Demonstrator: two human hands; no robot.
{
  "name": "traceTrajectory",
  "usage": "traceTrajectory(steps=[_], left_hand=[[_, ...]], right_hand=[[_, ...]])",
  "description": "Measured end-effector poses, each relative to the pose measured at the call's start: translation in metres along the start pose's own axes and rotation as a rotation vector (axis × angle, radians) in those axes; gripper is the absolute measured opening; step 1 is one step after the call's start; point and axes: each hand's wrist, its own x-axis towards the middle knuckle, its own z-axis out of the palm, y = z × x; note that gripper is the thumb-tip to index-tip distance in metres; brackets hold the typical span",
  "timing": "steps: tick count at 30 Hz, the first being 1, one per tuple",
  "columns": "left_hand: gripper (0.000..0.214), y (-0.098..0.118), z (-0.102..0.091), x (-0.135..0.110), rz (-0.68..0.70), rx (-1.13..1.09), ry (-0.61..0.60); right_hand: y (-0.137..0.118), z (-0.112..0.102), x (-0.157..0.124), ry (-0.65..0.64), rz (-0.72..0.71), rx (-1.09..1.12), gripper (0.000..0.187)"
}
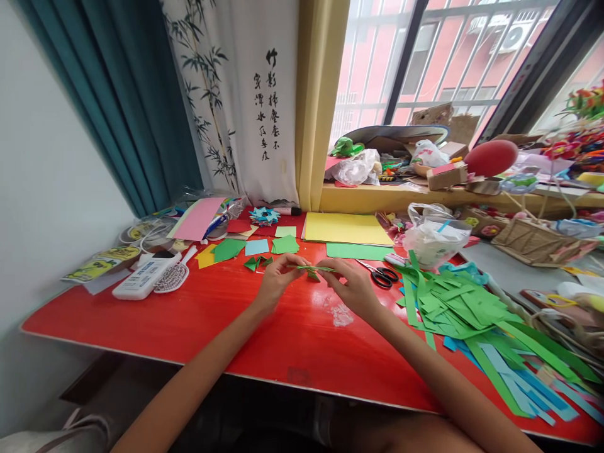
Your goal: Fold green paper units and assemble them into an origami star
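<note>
The person's left arm (207, 371) and right arm (425, 365), both bare, extended forward from the lower part of the view and slanted inward. The left hand (277, 280) and right hand (352, 286) were near each other at the middle, fingertips pointing inward and just apart. Each pinched between thumb and bent fingers.
</note>
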Motion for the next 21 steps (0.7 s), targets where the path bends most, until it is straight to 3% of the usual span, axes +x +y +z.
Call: traceTrajectory(steps=[21], left_hand=[[0.011,0.0033,0.0000,-0.0015,0.003,0.023,-0.009]], right_hand=[[0.0039,0.0014,-0.0028,-0.024,-0.093,-0.079,0.017]])
